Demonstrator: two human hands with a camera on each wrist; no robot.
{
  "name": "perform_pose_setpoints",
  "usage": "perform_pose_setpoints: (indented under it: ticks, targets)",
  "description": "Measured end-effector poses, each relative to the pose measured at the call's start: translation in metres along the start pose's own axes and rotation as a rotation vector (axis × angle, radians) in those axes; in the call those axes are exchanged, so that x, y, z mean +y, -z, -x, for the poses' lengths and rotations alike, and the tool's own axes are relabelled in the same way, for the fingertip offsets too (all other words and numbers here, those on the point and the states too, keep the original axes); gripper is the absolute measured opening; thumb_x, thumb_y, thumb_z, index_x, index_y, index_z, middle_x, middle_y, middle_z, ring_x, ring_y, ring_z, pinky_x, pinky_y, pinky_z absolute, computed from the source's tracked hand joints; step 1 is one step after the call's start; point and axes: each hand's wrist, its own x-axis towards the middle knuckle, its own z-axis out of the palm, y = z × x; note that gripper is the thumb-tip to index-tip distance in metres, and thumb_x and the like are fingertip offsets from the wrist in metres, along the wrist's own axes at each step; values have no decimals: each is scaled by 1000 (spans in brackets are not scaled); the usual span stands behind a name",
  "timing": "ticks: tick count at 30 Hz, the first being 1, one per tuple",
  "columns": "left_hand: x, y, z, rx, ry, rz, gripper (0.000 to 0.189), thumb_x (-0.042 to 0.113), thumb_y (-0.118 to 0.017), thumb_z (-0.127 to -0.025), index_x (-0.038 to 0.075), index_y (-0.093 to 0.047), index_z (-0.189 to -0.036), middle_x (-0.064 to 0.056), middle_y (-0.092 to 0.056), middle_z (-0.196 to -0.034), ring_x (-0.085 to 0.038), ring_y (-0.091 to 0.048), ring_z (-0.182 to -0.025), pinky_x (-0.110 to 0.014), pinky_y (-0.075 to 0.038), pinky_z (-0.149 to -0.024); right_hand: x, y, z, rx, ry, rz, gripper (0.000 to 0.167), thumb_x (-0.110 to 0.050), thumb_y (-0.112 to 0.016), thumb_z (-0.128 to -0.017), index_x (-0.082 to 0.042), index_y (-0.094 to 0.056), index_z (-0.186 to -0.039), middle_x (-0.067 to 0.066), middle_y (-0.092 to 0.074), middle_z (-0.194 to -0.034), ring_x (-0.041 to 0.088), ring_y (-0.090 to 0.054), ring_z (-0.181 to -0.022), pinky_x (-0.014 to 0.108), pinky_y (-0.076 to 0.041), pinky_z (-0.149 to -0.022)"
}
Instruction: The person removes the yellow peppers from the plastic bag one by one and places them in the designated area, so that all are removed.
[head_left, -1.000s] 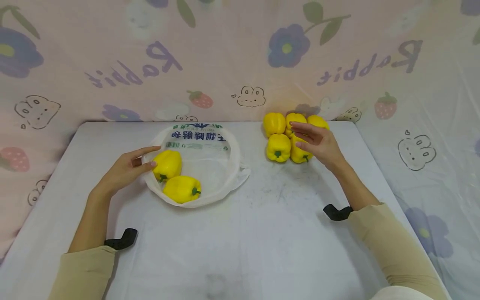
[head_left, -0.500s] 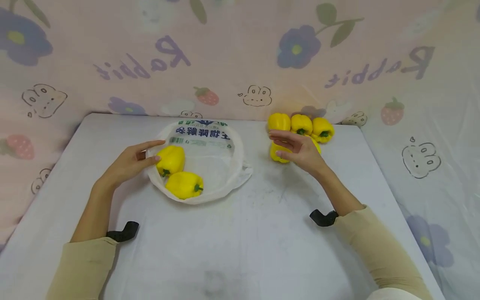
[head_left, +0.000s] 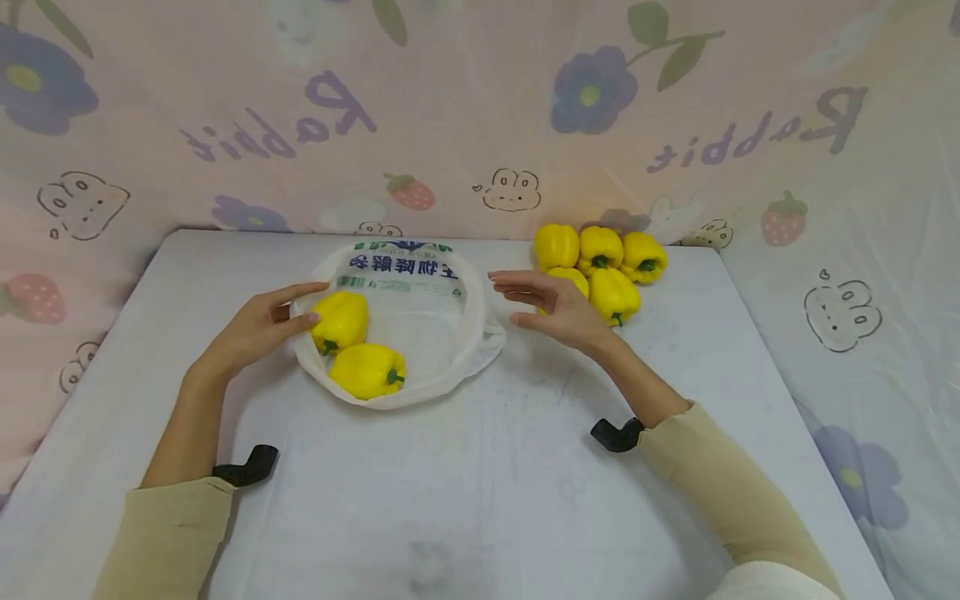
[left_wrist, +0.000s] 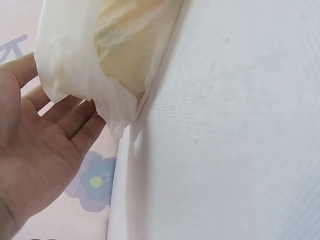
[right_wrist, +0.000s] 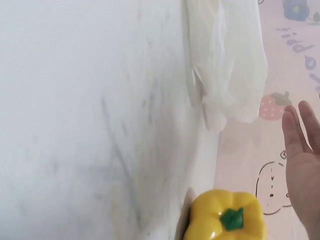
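Two peppers (head_left: 368, 372) lie inside a white bag (head_left: 474, 312) on the left side of the pale surface (head_left: 375, 500), seen from the head camera. The pepper beside the left hand (head_left: 258, 329) has its stem toward the person and slightly left, its long axis running away from the near edge; the nearer one lies on its side, long axis crosswise, stem pointing right. The left hand pinches the bag's rim between thumb and fingers. The bag's round mouth faces up, with mirrored print across its far wall. The right hand (head_left: 555, 308), fingers relaxed and thumb apart, stands free between the bag and five more peppers (head_left: 557, 247) bunched at the far right. Three of those clearly show stems toward the person; one is partly hidden by the hand. Rabbits and flowers dot the cloth (head_left: 450, 100) behind.

From the left wrist, fingers reach behind the bag's folded edge while yellow shows through the thin plastic.

From the right wrist, extended fingers stand apart from the bag, and one pepper turns its green stem to the camera.
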Motion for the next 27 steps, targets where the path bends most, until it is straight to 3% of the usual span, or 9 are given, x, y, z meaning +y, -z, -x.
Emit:
perform_pose_setpoints:
  ticks: [8,14,19,27]
  targets:
    - [1,0,1,-5,17,1,52,34,-61,-100,13,-50,-147,-13,-46,-93,-25,-41,-85,-29,-34,-62,4,-17,-13,-63,8,8,52,-1,-70,-91,4,-52,-139,16,-51,-145,28,-51,-130,41,-40,-109]
    - [1,-1,0,-14,25,12,53,35,-61,-100,13,-50,-147,-12,-49,-101,-25,-43,-86,-28,-35,-62,6,-30,-22,-109,29,-1,52,2,-69,-90,6,-51,-139,19,-50,-146,34,-50,-130,41,-40,-109]
    - [1,-1,0,-6,14,10,53,34,-61,-100,12,-50,-146,-13,-48,-99,-25,-43,-85,-28,-34,-61,4,-39,-29,-137,9,10,54,4,-69,-89,0,-52,-141,14,-51,-146,31,-51,-130,37,-41,-108]
    - [0,-1,0,-12,7,32,54,32,-61,-100,11,-49,-147,-15,-53,-125,-25,-45,-98,-25,-38,-68,2,-55,-39,-169,-42,-2,56,4,-69,-89,-2,-52,-142,18,-51,-144,37,-50,-129,37,-41,-109]
